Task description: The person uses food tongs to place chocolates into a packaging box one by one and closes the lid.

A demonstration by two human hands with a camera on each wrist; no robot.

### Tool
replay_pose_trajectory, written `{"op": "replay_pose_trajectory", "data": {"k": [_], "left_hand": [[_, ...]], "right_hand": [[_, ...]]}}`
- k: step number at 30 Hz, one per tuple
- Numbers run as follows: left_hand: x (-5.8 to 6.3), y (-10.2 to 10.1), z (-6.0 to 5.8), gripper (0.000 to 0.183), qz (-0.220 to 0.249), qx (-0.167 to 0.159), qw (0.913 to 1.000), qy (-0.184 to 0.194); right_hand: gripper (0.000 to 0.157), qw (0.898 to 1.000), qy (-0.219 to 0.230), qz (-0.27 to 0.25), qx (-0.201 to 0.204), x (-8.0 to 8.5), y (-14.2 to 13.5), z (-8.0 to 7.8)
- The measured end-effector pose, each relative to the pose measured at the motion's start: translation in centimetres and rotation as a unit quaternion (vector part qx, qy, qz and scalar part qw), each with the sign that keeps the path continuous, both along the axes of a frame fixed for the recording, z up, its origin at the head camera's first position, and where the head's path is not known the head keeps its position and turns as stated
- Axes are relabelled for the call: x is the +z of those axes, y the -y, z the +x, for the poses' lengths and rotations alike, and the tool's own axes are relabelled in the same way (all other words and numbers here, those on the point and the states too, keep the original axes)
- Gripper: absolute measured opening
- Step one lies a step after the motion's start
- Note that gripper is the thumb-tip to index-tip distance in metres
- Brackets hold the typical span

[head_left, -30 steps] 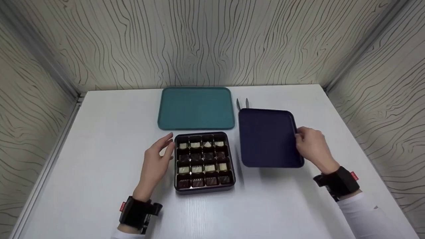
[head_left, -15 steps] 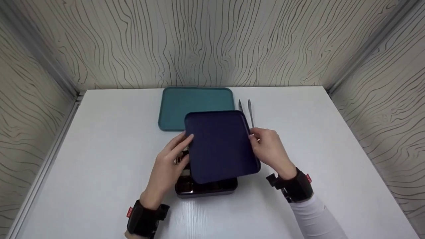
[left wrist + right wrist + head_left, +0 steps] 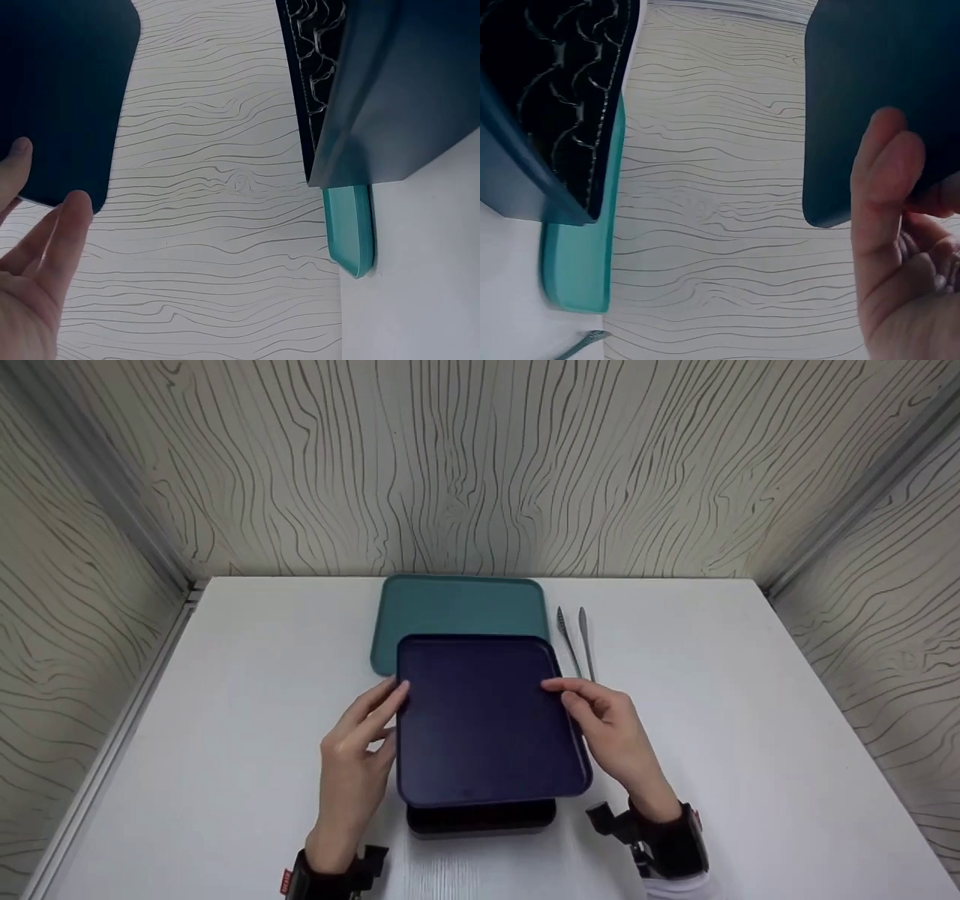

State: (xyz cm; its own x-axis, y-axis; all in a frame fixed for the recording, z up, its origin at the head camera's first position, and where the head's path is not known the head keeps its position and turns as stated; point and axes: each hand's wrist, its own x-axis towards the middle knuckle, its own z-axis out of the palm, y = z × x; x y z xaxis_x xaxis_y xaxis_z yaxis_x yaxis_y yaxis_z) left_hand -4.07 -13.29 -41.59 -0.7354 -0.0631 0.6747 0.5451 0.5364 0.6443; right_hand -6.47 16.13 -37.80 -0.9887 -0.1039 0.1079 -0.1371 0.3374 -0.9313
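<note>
A square dark blue lid [image 3: 480,720] is held up over a chocolate box [image 3: 480,829], whose front edge alone shows below it in the head view; the chocolates are hidden there. My left hand [image 3: 356,765] holds the lid's left edge, a finger lying over the rim. On the opposite edge, my right hand [image 3: 615,727] grips the lid between fingers and thumb, index finger reaching onto its top. The left wrist view shows the box's outer wall [image 3: 405,97] and its black insert [image 3: 311,52], with the raised lid [image 3: 67,90] apart from it.
Behind the box lies a teal tray [image 3: 465,604], partly covered by the lid in the head view. Metal tongs [image 3: 587,641] rest right of the tray. Wood-patterned panels [image 3: 480,465] enclose the white table [image 3: 225,720] at the back and sides.
My right hand has brought the lid leftward from beside the box to over it. My left hand has moved from the box's side onto the lid's left edge. The chocolates have become covered from view.
</note>
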Motion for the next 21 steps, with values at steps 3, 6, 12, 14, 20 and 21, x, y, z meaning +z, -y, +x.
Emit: {"op": "replay_pose_trajectory", "data": {"k": [3, 6, 12, 14, 20, 21], "left_hand": [[0.2, 0.0, 0.0, 0.055, -0.005, 0.007, 0.9999, 0.011], [0.3, 0.2, -0.1, 0.048, -0.007, 0.017, 0.9998, 0.013], [0.5, 0.8, -0.2, 0.041, -0.010, 0.046, 0.9989, -0.006], [0.5, 0.8, -0.2, 0.033, -0.001, 0.048, 0.9988, 0.009], [0.3, 0.6, -0.1, 0.021, 0.038, -0.003, 0.9871, 0.156], [0.3, 0.6, -0.1, 0.024, 0.044, -0.012, 0.9805, 0.191]], "right_hand": [[0.037, 1.000, 0.003, -0.014, 0.010, -0.1, -0.3, 0.3], [0.043, 0.998, -0.015, -0.034, 0.044, 0.0, -0.7, 0.8], [0.039, 0.982, -0.110, -0.044, 0.145, -0.3, -1.1, 1.3], [0.033, 0.981, -0.139, -0.024, 0.135, -0.6, -0.9, 1.3], [0.025, 0.990, -0.118, 0.075, 0.000, -1.5, 0.0, 0.7], [0.030, 0.991, -0.099, 0.086, -0.010, -1.8, 0.0, 0.6]]}}
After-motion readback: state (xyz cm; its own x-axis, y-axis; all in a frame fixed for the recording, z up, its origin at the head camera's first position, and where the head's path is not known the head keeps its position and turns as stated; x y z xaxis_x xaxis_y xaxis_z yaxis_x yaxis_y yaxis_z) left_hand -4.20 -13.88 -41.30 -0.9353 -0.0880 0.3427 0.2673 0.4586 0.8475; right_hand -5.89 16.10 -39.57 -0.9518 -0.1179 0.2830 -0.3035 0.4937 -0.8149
